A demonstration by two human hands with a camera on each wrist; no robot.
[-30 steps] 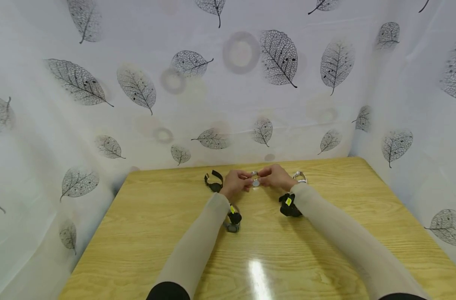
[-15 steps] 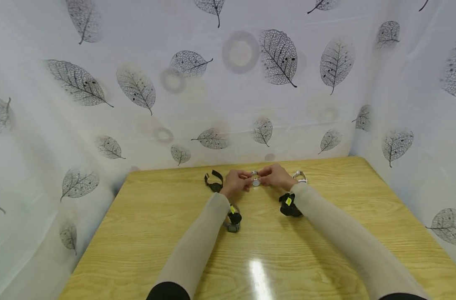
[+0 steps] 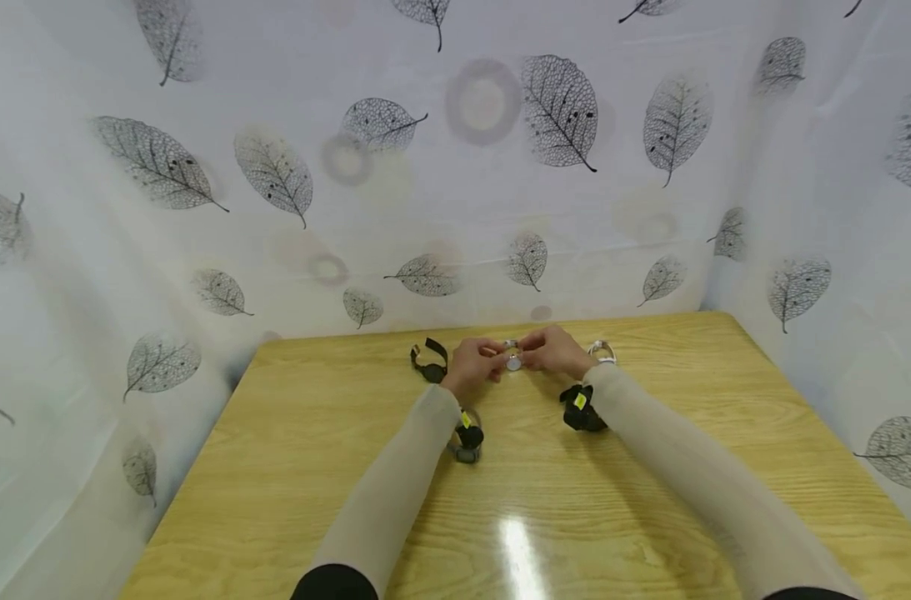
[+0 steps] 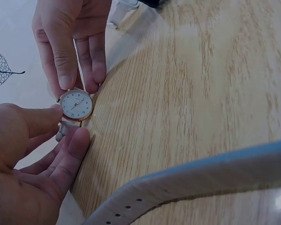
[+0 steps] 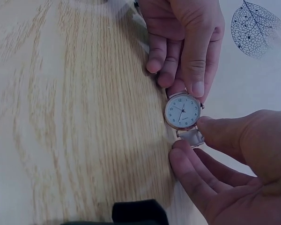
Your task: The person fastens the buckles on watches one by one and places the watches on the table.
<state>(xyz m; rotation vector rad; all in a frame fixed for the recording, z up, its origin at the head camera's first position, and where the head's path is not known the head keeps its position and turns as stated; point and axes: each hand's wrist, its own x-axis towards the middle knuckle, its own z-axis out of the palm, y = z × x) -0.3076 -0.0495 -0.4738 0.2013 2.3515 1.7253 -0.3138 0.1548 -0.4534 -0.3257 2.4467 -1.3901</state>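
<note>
A thin white sheet with leaf pictures (image 3: 440, 200) hangs behind a yellow-brown wooden table (image 3: 327, 417) and comes round on both sides too, like three walls. The black and grey lacy leaves (image 3: 158, 162) have tiny lines in them; a big black oval leaf (image 3: 563, 112) is high up, a little right of the middle. Pale grey round rings (image 3: 457, 102) sit between some leaves. The sheet has soft folds at the sides. The table top is flat and shiny, with wood lines running across it. A bright white streak of light (image 3: 521, 554) shines on its near part.
</note>
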